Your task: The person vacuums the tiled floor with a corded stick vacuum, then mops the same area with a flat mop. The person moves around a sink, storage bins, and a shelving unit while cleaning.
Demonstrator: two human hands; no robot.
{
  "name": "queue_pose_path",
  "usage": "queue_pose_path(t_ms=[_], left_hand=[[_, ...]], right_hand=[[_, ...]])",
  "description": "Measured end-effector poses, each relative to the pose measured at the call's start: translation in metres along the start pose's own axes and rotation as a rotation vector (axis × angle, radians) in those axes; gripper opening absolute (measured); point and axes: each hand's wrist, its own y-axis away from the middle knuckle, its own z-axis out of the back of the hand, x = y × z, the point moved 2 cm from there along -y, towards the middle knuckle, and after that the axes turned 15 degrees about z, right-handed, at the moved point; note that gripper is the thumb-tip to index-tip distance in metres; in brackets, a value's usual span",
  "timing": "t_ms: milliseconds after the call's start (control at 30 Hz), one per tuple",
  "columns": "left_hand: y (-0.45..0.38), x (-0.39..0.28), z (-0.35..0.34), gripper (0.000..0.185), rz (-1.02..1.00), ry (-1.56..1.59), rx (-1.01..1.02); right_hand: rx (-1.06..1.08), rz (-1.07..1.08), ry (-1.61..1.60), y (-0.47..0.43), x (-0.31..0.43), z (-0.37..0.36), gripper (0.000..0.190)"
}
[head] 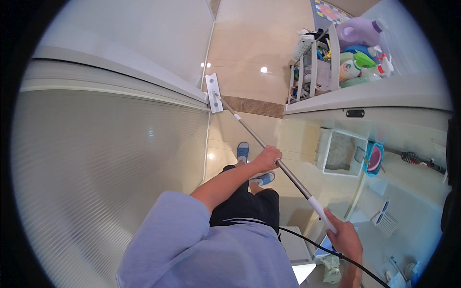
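Observation:
My left hand [267, 158] is closed around the metal pole of a flat floor mop [258, 138], about midway along it. The white grip at the pole's near end is held in my right hand [344, 234], with the thumb lying along it. The pole slants up and left across the view to the mop's white rectangular head [214, 93]. That head lies on the tiled floor beside the frame of the ribbed panel, at the left end of a brown stone threshold [252, 106]. Its underside is hidden.
A ribbed translucent panel [119, 144] stands along the left. At the upper right is a white shelf rack [335, 57] with bottles. On the right are a litter tray [340, 151] and a blue basin [371, 172]. A black cable [309, 241] passes by my waist.

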Motion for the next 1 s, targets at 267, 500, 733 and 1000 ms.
queue_pose_path(t_ms=[267,500,733,1000], left_hand=[[0.002,0.008,-0.062,0.017,0.083,-0.463,0.288],[0.023,-0.117,-0.223,0.016,-0.094,-0.253,0.204],[0.025,-0.217,-0.286,0.017,-0.206,-0.077,0.251],[0.033,-0.219,-0.238,0.013,-0.133,-0.130,0.318]], right_hand=[[-0.080,-0.112,-0.069,0.036,-0.054,-0.079,0.068],[-0.176,-0.330,-0.064,0.184,-0.137,-0.128,0.070],[-0.060,-0.453,-0.028,0.272,-0.159,-0.136,0.055],[-0.046,-0.313,-0.049,0.263,-0.103,-0.088,0.058]])
